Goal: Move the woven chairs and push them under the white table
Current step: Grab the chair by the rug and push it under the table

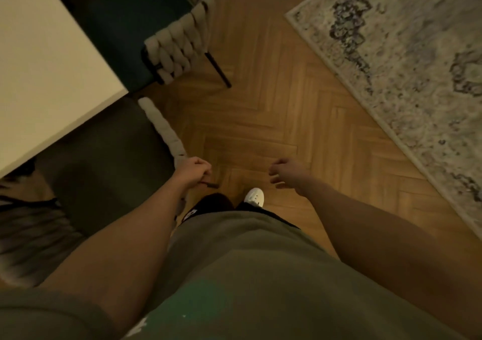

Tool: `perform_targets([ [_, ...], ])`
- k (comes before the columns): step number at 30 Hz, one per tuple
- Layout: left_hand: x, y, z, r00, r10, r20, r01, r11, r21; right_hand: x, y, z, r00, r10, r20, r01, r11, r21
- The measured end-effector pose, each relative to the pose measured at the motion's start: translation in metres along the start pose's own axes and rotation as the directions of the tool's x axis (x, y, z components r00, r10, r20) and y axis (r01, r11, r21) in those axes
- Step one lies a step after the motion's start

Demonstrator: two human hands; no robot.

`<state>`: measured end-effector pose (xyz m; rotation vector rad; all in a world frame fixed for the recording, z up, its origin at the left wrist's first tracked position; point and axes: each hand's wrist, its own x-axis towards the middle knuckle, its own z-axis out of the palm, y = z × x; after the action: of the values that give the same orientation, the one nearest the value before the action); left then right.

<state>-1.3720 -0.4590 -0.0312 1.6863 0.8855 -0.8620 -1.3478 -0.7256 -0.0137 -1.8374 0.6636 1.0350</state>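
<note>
Herringbone wood floor (260, 120), patterned rug (407, 65) lying at right. Left hand (194, 170) gripping the near woven chair (109, 157) at its braided back rim; right hand (284, 171) hanging loosely curled, holding nothing. Both chairs sitting partly under the white table (44, 73), far woven chair (161, 26) beyond its corner.

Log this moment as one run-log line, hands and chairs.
left hand: grips near chair back | right hand: loosely curled, holding nothing | far chair: partly under white table
</note>
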Motion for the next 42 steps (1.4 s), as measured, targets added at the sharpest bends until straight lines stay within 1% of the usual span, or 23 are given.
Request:
perform_targets([
  [5,0.027,0.068,0.018,0.998,0.051,0.021,-0.052,0.998,0.046,0.026,-0.029,-0.049,1.000,-0.002,-0.020,0.003,0.999,0.032],
  [9,0.059,0.122,0.019,0.998,0.066,0.016,-0.066,0.997,0.047,0.057,-0.070,-0.078,1.000,-0.009,-0.026,0.011,0.999,0.052],
  [17,0.145,0.243,-0.007,0.997,0.071,0.015,-0.072,0.988,0.136,0.138,-0.197,-0.132,0.998,-0.052,-0.032,0.047,0.988,-0.149],
  [19,0.162,0.271,-0.019,0.998,0.065,0.026,-0.068,0.984,0.165,0.154,-0.230,-0.144,0.998,-0.045,-0.040,0.037,0.984,-0.173],
  [24,0.196,0.336,-0.043,0.997,0.068,0.033,-0.073,0.981,0.179,0.191,-0.298,-0.168,0.999,-0.029,-0.034,0.020,0.972,-0.232],
  [27,0.212,0.370,-0.054,0.997,0.079,0.021,-0.082,0.978,0.192,0.209,-0.331,-0.182,0.999,-0.025,-0.046,0.014,0.976,-0.216],
  [29,0.223,0.391,-0.058,0.997,0.071,0.022,-0.074,0.981,0.181,0.220,-0.352,-0.193,0.999,-0.022,-0.042,0.012,0.978,-0.209],
  [33,0.244,0.430,-0.061,0.999,0.043,-0.007,-0.042,0.986,0.160,0.250,-0.399,-0.219,1.000,-0.026,0.015,0.029,0.976,-0.215],
  [36,0.265,0.461,-0.058,0.999,0.012,-0.036,-0.008,0.996,0.092,0.281,-0.437,-0.244,0.998,-0.046,0.041,0.054,0.970,-0.237],
  [39,0.285,0.496,-0.050,0.997,-0.042,-0.064,0.043,0.999,0.008,0.323,-0.472,-0.272,0.997,-0.042,0.070,0.061,0.953,-0.297],
  [42,0.301,0.535,-0.036,0.992,-0.086,-0.097,0.078,0.993,-0.091,0.363,-0.512,-0.301,0.992,-0.040,0.117,0.084,0.911,-0.403],
])
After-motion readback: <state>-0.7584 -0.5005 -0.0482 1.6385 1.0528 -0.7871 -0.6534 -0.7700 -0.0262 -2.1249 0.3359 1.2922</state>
